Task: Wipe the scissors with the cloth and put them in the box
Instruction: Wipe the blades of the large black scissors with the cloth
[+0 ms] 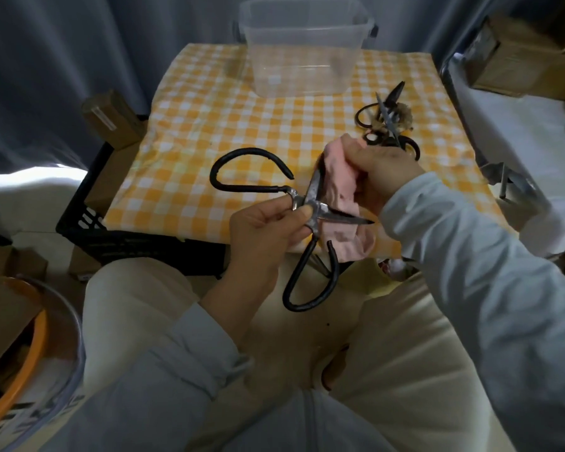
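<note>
Left grip (268, 223): clenched on the scissors (312, 194), thumb and fingers pinching at the pivot. Right grip (382, 171): clenched on the pink cloth (336, 187), which it wraps around the blade that points away from the person.

The scissors are spread wide. The second blade points right and lies bare against the hanging part of the cloth. One black handle loop stands out to the left and the other hangs toward the lap. The pair is held in the air just above the near edge of the bench (209, 125), which has a yellow checked cover.

The clear box (300, 44) stands at the far middle of the bench, well apart from the held pair. Nothing shows inside it.

A heap of other scissors (388, 122) lies at the right of the bench, with some frayed tan matter among them. What that matter is, and how many pairs there are, cannot be told.

Assessment: wiping is under way on the first pair, with one blade in the cloth and the other apparently outstanding. Nothing has been boxed yet. The heap at right looks unattended, so the greater part of the task appears to remain.
</note>
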The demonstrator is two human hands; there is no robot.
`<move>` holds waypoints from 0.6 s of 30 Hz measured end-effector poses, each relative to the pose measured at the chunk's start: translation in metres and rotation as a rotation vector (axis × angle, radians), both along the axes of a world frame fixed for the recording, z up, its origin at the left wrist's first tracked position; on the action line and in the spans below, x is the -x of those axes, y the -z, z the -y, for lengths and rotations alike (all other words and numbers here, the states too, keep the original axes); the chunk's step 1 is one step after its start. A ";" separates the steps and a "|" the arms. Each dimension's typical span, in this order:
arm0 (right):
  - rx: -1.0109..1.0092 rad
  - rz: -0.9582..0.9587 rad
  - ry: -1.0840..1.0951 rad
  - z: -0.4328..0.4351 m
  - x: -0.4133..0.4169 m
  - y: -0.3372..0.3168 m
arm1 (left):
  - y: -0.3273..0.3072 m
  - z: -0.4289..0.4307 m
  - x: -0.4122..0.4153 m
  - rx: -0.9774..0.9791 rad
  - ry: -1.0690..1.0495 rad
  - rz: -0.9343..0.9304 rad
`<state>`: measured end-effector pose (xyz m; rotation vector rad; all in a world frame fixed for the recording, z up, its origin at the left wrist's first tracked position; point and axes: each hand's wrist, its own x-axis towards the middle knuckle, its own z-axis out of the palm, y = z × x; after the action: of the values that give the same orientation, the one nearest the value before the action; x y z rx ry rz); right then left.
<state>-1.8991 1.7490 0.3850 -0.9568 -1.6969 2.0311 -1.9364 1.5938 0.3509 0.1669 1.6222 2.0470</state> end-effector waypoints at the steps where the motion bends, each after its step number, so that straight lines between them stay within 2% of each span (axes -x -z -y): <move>1: -0.042 -0.015 -0.060 0.003 0.000 0.002 | -0.001 0.000 -0.001 0.002 0.006 -0.009; 3: -0.211 -0.037 -0.137 0.008 0.002 0.006 | -0.003 -0.001 -0.005 0.013 0.030 -0.027; 6: -0.483 -0.032 -0.075 0.013 0.004 0.006 | -0.003 0.000 -0.005 0.004 0.028 -0.023; 9: -0.575 -0.056 -0.061 0.018 0.006 0.007 | -0.003 0.001 -0.004 -0.012 0.003 0.016; 13: -0.415 -0.113 -0.092 0.013 -0.001 0.008 | -0.004 0.003 -0.005 -0.053 0.036 0.070; 18: -0.205 -0.243 -0.277 0.001 -0.009 0.006 | -0.006 0.003 0.001 -0.069 0.062 0.060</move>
<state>-1.8901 1.7475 0.3794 -0.4091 -1.9367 1.9886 -1.9370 1.5910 0.3573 0.1757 1.4928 2.0426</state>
